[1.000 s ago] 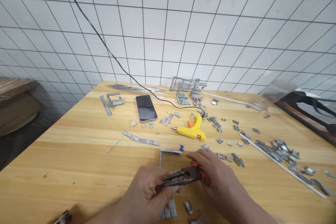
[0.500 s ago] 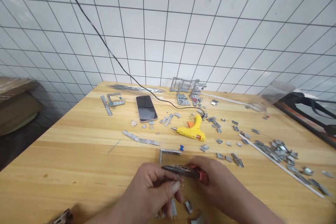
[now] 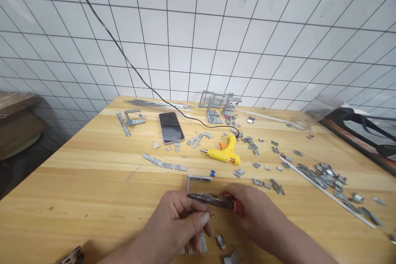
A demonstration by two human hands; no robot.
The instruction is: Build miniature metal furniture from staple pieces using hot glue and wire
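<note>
Near the front of the wooden table, my right hand (image 3: 247, 204) is wrapped round the red handles of a pair of pliers (image 3: 212, 200), whose dark jaws point left. Under the jaws, my left hand (image 3: 182, 218) pinches thumb to forefinger; a thin bit of wire seems to show there, too small to be sure of. Just beyond the pliers lies an L-shaped grey metal frame (image 3: 199, 178), partly hidden by my left hand. A small blue piece (image 3: 213, 173) sits at its right end. Flat metal pieces (image 3: 202, 243) show below my left fingers.
A yellow glue gun (image 3: 222, 152) lies mid-table, its black cable running up the tiled wall. Left of it rests a phone (image 3: 171, 128). Small metal frames (image 3: 216, 105) stand at the back. Loose metal clips (image 3: 324, 175) and a white stick (image 3: 328, 192) lie at right.
The view has shifted slightly, so the things on the table appear a little further left. Both hands and the pliers keep nearly the same pose.
</note>
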